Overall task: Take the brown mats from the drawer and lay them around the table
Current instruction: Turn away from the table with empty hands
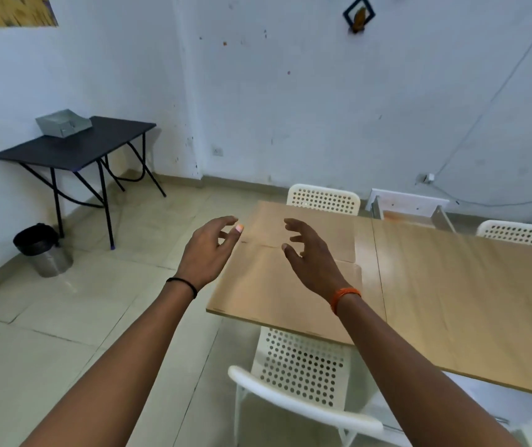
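While both grips hover spread, empty: left hand point(208, 253), right hand point(310, 258) above two brown mats point(268, 285) on desk point(451, 285) left end, not touching.

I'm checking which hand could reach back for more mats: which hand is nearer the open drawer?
Right. The right hand hovers over the table end, on the side toward the open drawer beyond the table; the left hand sits farther left, at the table's edge.
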